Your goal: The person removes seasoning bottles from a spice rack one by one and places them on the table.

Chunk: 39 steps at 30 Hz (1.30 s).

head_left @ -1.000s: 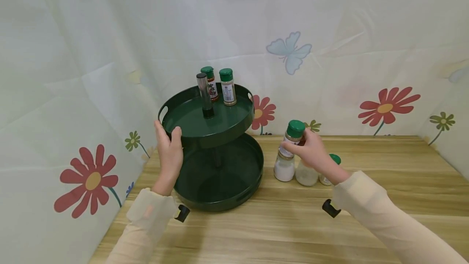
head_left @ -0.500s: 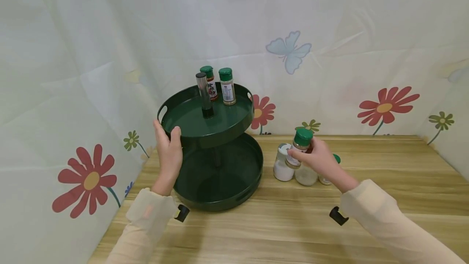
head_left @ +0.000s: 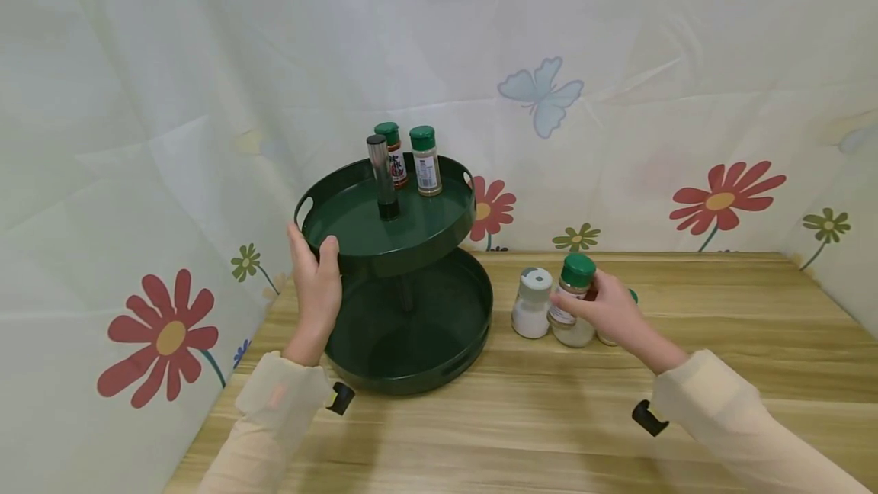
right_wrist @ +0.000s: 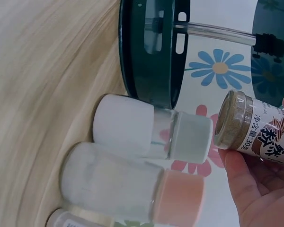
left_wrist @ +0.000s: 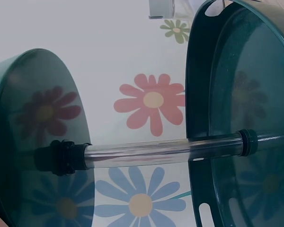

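My right hand [head_left: 610, 309] grips a spice jar [head_left: 576, 274] with a green cap and brown powder. In the right wrist view the jar [right_wrist: 260, 125] is off the table, its base facing a white-filled jar [right_wrist: 128, 125] and a pink-lidded jar [right_wrist: 118, 182]. The head view has the white-filled jar [head_left: 531, 319] just left of the held one. At the left, my left hand [head_left: 317, 296] rests against the rim of the upper tray of a dark green two-tier rack [head_left: 405, 250], fingers fairly straight. The left wrist view shows the rack's metal post [left_wrist: 165, 150] between the tiers.
Two green-capped spice jars, one with a red label [head_left: 396, 166] and one paler [head_left: 427, 166], stand at the back of the upper tray. Another green-capped jar [head_left: 632, 296] is partly hidden behind my right hand. A flowered curtain [head_left: 617, 136] borders the wooden table [head_left: 480, 433].
My right hand has carried the spice jar to the right and down, from above the white-filled jar to in front of the pink-lidded one. The left hand and rack have stayed put.
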Each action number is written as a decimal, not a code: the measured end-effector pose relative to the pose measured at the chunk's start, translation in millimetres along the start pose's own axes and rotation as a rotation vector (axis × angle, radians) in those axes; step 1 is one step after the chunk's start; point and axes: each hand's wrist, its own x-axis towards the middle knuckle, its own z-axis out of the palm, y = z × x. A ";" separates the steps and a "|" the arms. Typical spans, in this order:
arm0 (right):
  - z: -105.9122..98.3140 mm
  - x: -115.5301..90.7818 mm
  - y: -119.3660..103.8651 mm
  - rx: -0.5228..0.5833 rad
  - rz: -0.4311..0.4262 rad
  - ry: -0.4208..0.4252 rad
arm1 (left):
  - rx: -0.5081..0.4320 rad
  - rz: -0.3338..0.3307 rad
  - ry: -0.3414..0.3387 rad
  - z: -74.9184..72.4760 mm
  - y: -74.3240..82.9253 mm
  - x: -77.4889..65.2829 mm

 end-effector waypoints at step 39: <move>-20.3 -21.8 46.4 -0.059 0.022 -0.113 | -0.009 0.010 0.008 1.7 -5.1 3.3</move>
